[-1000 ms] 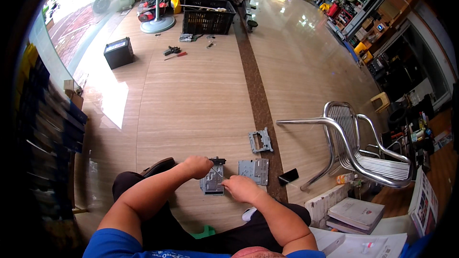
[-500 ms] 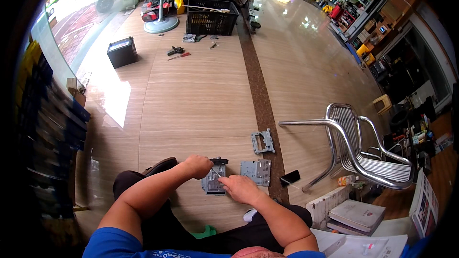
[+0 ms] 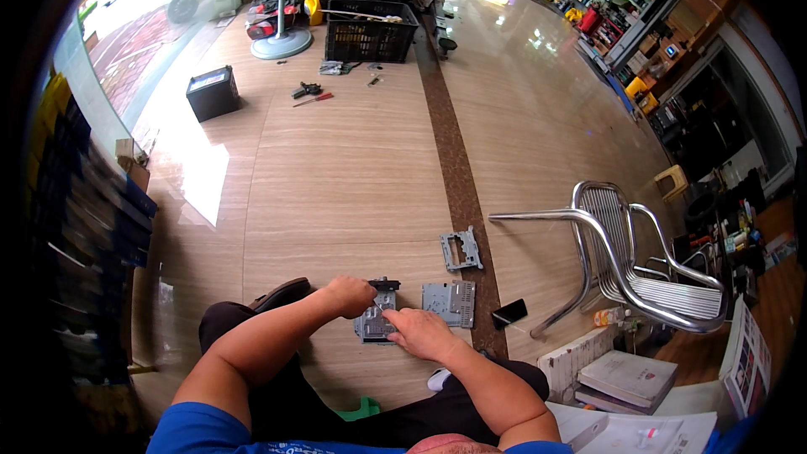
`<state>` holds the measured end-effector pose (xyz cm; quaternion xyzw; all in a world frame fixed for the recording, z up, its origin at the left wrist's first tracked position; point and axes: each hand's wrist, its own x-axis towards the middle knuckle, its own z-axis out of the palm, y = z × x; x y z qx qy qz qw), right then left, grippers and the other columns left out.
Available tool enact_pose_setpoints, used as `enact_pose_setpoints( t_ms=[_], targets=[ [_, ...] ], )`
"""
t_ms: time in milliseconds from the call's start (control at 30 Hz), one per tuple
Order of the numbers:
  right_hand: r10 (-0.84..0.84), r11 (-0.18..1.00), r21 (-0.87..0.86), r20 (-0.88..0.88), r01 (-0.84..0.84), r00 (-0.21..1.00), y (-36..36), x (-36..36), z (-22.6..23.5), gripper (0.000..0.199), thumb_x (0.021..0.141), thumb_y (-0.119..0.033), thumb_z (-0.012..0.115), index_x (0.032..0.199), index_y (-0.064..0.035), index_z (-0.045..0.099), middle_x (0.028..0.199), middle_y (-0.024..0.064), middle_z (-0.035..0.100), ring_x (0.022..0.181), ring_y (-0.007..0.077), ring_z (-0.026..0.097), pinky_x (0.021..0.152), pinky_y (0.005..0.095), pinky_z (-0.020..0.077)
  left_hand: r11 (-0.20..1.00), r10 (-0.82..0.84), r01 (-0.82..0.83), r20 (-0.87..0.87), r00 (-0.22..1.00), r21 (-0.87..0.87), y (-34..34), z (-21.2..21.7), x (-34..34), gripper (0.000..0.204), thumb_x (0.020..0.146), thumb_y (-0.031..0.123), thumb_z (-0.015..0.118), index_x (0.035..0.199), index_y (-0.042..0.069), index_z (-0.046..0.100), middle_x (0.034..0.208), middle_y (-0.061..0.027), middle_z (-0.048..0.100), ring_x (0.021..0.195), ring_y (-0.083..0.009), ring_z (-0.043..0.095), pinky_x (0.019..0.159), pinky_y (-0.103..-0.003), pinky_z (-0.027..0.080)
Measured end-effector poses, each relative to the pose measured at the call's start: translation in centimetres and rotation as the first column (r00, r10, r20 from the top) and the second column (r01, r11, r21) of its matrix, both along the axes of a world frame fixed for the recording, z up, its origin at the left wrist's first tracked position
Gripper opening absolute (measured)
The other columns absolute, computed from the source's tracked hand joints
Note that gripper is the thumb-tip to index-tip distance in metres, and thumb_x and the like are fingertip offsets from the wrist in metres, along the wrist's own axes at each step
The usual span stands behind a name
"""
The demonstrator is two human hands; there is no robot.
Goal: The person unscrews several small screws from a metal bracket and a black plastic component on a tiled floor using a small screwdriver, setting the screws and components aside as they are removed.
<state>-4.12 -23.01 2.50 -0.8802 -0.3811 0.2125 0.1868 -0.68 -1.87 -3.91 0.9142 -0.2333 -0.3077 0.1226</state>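
At the lower centre of the frame, a grey metal unit (image 3: 375,329) lies on the tiled floor (image 3: 336,160), its right side partly covered by the right hand (image 3: 420,334). That hand is curled around the near end of a thin shiny tool (image 3: 378,306), whose handle is hidden in the fingers; its far tip is too small to make out. The left hand (image 3: 350,296) is bent in at the unit's upper end, against a black piece (image 3: 386,285); its fingertips are out of sight, so I cannot tell whether they grip it. Just right of the unit lies a flat grey plate (image 3: 448,303), with a cut-out grey frame (image 3: 461,250) above it and a dark phone (image 3: 509,313) to its right. Below, the dark-clad legs hide part of a green object (image 3: 360,409), its kind unclear. At the left edge, a rack is blurred and dim, and the lens's black rim cuts it off.
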Motion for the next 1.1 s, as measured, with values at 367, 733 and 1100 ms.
enact_pose_setpoints(
  t_ms=[367, 733, 1100],
  targets=[
    [0.048, 0.989, -0.137, -0.065, -0.057, 0.997, -0.2, 0.1, -0.1, 0.025, 0.089, -0.027, 0.066, 0.109, -0.0129, 0.064, 0.093, 0.0143, 0.064, 0.092, 0.0352, 0.065, 0.079, 0.0461, 0.0521, 0.999, -0.029, 0.027, -0.067, 0.997, -0.031, -0.9, 2.0, 0.0, 0.051, 0.089, 0.056, 0.059, 0.1, 0.007, 0.071, 0.104, -0.0173, 0.07, 0.101, -0.0355, 0.066, 0.085, -0.047, 0.053],
    [0.041, 0.994, -0.1, -0.017, -0.042, 0.999, -0.2, 0.2, -0.1, 0.02, 0.09, -0.027, 0.064, 0.095, -0.0069, 0.065, 0.089, 0.0167, 0.066, 0.088, 0.0361, 0.066, 0.076, 0.0471, 0.0531, 0.985, -0.071, 0.069, -0.007, 0.997, -0.157, -0.5, -0.2, 0.1, 0.045, 0.095, 0.049, 0.053, 0.095, 0.008, 0.069, 0.098, -0.0184, 0.068, 0.097, -0.038, 0.064, 0.084, -0.049, 0.051],
    [0.059, 0.982, -0.177, -0.061, -0.068, 0.996, 0.1, 0.2, 0.6, 0.021, 0.091, -0.027, 0.062, 0.095, -0.0071, 0.066, 0.088, 0.0175, 0.067, 0.089, 0.0369, 0.066, 0.078, 0.0479, 0.0527, 0.903, -0.14, 0.122, -0.012, 0.99, -0.413, -0.5, -0.6, 0.5, 0.025, 0.094, 0.028, 0.057, 0.099, 0.007, 0.07, 0.099, -0.0156, 0.068, 0.097, -0.0344, 0.063, 0.085, -0.044, 0.05]
  ],
)
